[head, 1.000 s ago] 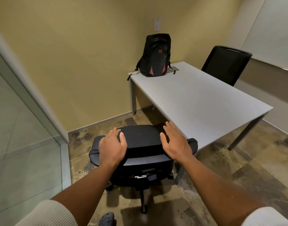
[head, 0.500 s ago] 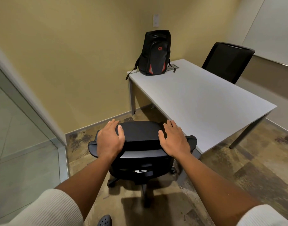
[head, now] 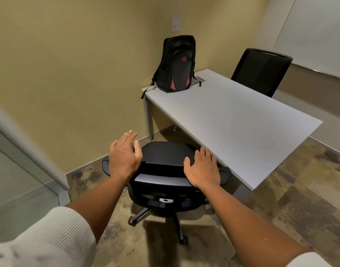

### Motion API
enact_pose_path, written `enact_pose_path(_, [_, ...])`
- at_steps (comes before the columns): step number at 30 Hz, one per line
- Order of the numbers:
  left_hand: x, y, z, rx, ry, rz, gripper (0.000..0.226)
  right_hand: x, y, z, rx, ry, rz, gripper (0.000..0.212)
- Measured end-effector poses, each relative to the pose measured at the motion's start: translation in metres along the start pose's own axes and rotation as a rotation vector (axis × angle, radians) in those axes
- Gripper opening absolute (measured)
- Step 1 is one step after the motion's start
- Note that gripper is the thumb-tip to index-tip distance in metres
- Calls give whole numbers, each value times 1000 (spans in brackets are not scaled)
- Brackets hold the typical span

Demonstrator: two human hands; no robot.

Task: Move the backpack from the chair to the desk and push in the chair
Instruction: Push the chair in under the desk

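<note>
A black backpack [head: 176,64] with red accents stands upright on the far left corner of the grey desk [head: 232,116], leaning near the wall. The black office chair [head: 165,155] stands at the desk's near edge with its seat partly under the top. My left hand [head: 124,157] hovers at the left end of the chair's backrest, fingers spread and lifted off it. My right hand [head: 203,170] lies flat on the right end of the backrest top, fingers apart, without gripping it.
A second black chair [head: 261,70] stands behind the desk's far side. A glass partition [head: 15,170] runs along the left. The yellow wall is close behind the desk. The chair's wheeled base [head: 165,224] spreads over the patterned floor.
The chair has rolled forward toward the desk. My left hand has come up off the backrest and opened wider; my right hand stays flat on top.
</note>
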State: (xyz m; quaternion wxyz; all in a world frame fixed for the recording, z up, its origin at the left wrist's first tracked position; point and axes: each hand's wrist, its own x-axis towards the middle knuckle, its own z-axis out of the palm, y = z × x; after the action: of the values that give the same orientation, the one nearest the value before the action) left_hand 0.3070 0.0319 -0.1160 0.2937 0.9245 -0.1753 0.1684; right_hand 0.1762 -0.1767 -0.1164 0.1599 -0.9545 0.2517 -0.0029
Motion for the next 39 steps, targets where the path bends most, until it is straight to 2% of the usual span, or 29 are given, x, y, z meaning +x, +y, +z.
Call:
enact_pose_path(7, [59,-34,11,-7,-48,94,36,27,-42,16,34,42,129,72])
enact_pose_path(14, [107,-42,31,-32,-137,183,39,65,-55,20,36,67,219,72])
enact_pose_path(26, [202,-50,75,-116,-231,259,41,141,-74,23,77,105,360,71])
enact_pose_path(33, [258,-59,99,-198,-254,215,40,194,-87,25,65,124,430,71])
enact_pose_path(39, [300,-59,117,-245,-292,274,38,224,-95,24,61,145,486,69])
